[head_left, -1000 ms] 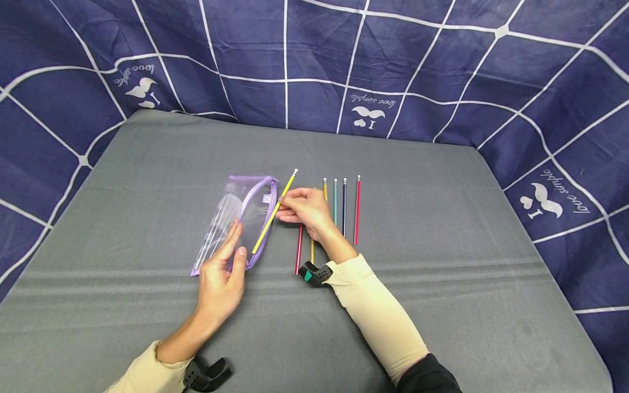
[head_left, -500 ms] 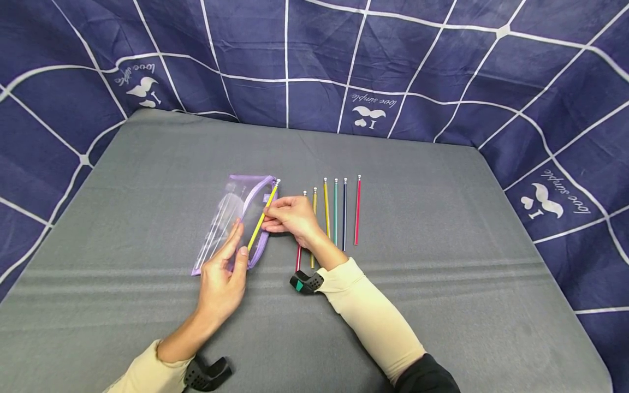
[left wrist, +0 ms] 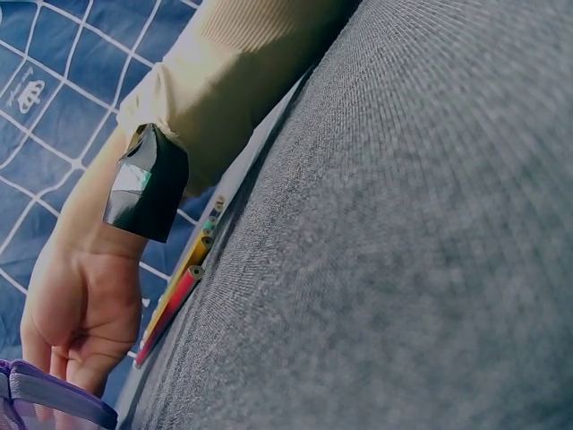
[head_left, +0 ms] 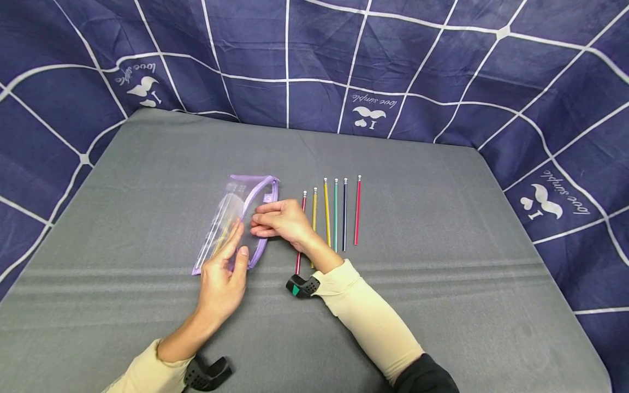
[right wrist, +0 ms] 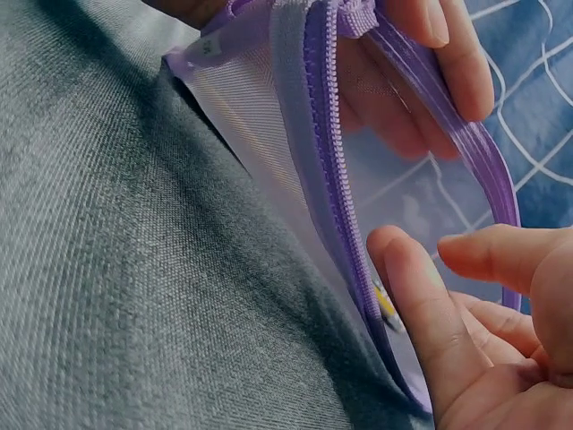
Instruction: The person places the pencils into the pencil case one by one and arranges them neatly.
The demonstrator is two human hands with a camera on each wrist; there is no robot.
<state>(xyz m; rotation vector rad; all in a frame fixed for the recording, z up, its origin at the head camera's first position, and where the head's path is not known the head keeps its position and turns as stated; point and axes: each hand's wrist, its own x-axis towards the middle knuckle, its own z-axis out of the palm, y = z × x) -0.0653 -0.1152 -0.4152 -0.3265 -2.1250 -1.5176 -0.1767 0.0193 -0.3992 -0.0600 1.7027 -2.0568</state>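
A see-through pencil pouch [head_left: 231,203] with purple trim lies on the grey table, its zipper [right wrist: 322,134] undone. My left hand [head_left: 221,281] holds the pouch near its front end, fingers on the clear side and thumb by the opening. At the mouth is my right hand [head_left: 284,221]; in the right wrist view its thumb and index finger stand apart, fingertips inside the opening. A yellow pencil [right wrist: 387,305] shows just past the right thumb, within the pouch. Through the clear plastic in the head view its yellow shaft [head_left: 222,236] appears faintly.
Right of the pouch several pencils lie roughly side by side: a red one [head_left: 303,203], two yellow ones, a green one [head_left: 336,210], a navy one [head_left: 345,210] and another red one [head_left: 357,210]. A blue checked cloth [head_left: 314,54] hangs behind the table.
The right hand has moved left to the pouch, and the yellow pencil it pinched has slid inside. Its fingers have let go of the pencil. The left hand has stayed on the pouch.
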